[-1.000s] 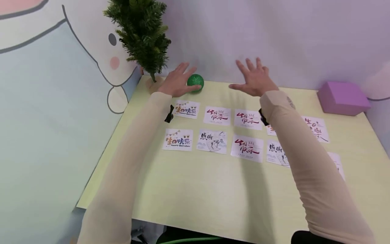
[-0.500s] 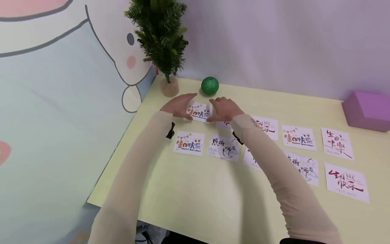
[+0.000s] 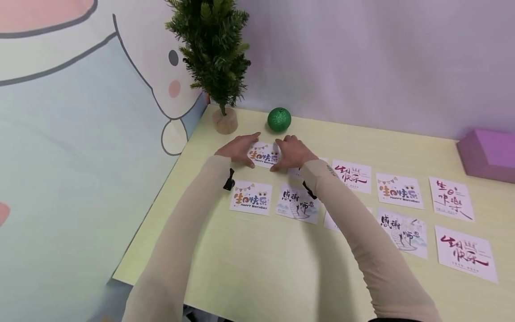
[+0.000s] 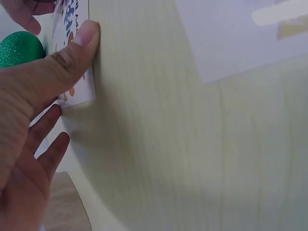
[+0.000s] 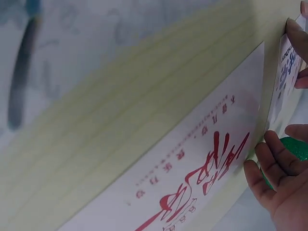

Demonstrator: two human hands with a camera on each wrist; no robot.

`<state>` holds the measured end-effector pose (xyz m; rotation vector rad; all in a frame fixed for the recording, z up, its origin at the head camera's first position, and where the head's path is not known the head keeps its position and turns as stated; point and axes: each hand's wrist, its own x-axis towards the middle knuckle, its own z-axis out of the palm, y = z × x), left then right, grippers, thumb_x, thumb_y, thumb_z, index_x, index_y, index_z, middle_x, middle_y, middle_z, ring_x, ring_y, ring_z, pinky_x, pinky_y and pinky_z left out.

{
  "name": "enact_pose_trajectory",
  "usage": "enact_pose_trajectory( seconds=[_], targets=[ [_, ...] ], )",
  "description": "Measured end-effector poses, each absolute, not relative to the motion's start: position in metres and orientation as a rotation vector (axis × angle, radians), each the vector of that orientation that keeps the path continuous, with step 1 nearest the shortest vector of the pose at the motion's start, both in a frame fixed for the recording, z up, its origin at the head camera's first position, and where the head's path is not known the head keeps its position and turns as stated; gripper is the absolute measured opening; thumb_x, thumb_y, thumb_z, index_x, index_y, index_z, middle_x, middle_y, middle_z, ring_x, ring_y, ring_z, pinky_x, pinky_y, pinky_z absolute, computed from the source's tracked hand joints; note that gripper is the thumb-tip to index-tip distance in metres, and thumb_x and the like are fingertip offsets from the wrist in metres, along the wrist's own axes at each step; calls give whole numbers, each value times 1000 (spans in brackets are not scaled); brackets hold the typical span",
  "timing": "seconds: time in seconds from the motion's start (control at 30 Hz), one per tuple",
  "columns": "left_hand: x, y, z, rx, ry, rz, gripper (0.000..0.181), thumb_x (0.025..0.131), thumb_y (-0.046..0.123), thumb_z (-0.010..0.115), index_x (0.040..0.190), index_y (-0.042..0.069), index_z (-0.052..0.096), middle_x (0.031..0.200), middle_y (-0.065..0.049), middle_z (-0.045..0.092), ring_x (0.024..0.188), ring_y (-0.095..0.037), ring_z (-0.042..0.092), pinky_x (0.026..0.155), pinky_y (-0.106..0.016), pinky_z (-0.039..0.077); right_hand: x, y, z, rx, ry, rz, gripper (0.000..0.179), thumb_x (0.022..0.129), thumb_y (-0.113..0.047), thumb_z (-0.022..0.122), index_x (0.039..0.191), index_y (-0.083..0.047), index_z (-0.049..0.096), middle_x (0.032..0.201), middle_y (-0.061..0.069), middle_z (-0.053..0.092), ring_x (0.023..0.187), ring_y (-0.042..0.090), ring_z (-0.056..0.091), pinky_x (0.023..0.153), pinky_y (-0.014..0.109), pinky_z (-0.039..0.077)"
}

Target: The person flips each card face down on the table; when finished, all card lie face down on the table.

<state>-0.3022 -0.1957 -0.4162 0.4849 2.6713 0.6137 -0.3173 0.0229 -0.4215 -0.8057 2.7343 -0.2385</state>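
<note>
A white birthday greeting card [image 3: 263,154] lies at the far left of the table, with coloured lettering and a bunting print. My left hand [image 3: 238,150] holds its left end, thumb by the near edge and fingers curving round towards the far side. In the left wrist view the thumb [image 4: 72,57] lies across the card's printed edge [image 4: 79,94]. At the right end my right hand [image 3: 294,152] curves round the card the same way. Its fingers [image 5: 276,163] are right at the card's corner in the right wrist view. Part of the card is hidden behind my hands.
A green glitter ball [image 3: 279,119] sits just behind the card. Left of it stands a small artificial tree in a wooden base [image 3: 225,120]. More cards, such as this birthday card [image 3: 251,197], lie in two rows. A purple block [image 3: 488,154] stands at the back right.
Both hands have come down from above the back of the table, the right one moving left, to the two ends of the far-left card. The card shows no clear shift.
</note>
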Motion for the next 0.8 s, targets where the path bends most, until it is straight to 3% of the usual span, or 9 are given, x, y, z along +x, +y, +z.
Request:
enact_pose_trajectory(
  seconds=[0.2, 0.47, 0.7, 0.8],
  targets=[
    [-302, -196, -419, 500, 2684, 597, 113, 71, 21, 87, 155, 8, 13, 153, -12, 38, 141, -27, 36, 119, -36, 24, -317, 18, -423, -801, 2718, -284, 102, 63, -59, 81, 143, -8, 42, 129, 23, 48, 116, 36, 45, 103, 51, 38],
    [-302, -197, -418, 509, 2735, 577, 114, 70, 24, 87, 155, 8, 12, 150, -9, 42, 138, -24, 40, 117, -35, 27, -318, 16, -422, -736, 2674, -385, 99, 58, -56, 85, 136, -6, 51, 123, 20, 41, 108, 30, 43, 94, 44, 45],
    [-303, -197, -416, 515, 2708, 585, 115, 72, 26, 86, 155, 7, 9, 151, -9, 42, 140, -25, 38, 118, -36, 25, -315, 15, -422, -713, 2639, -454, 98, 60, -48, 87, 137, -2, 47, 131, 20, 33, 111, 28, 46, 101, 44, 45],
    [-303, -200, -415, 502, 2694, 536, 120, 70, 33, 87, 155, 7, 6, 153, -9, 38, 141, -25, 36, 117, -36, 26, -312, 14, -424, -760, 2643, -473, 106, 62, -47, 85, 144, 0, 37, 131, 21, 34, 114, 29, 44, 103, 43, 44]
  ],
)
